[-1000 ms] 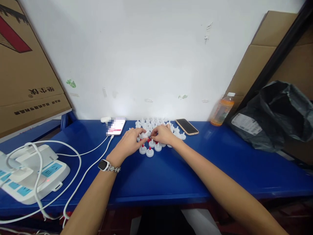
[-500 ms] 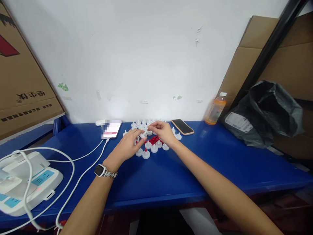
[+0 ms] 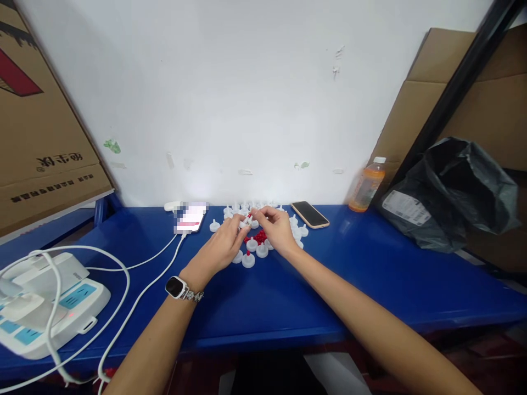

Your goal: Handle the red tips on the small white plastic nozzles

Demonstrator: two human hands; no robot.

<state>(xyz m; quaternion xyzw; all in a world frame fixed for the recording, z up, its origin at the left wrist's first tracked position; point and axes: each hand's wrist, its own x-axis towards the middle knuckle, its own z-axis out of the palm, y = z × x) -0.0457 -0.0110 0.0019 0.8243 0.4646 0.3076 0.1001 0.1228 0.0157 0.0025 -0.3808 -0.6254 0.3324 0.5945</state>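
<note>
My left hand (image 3: 222,241) is closed around a white nozzle cap (image 3: 244,224), tilted with its spout toward my right hand. My right hand (image 3: 279,227) pinches a small red tip cap (image 3: 250,215) at the end of that spout. Whether the red piece is seated on it, I cannot tell. Below my hands lies a heap of red tip caps (image 3: 260,237). Several white nozzle caps (image 3: 262,250) stand spout up around the heap, partly hidden by my hands. One nearer white cap (image 3: 248,260) has a red tip on its spout.
A phone on a cable (image 3: 197,216) lies left of the caps, and a second phone (image 3: 310,214) to the right. On the blue table (image 3: 263,307) are also a power strip (image 3: 78,307) with white cables, an orange drink bottle (image 3: 367,185) and a grey plastic bag (image 3: 448,192).
My fingers have come together at the spout, and the red tip cap now shows there. The whole view has shifted slightly, so everything sits a little further right.
</note>
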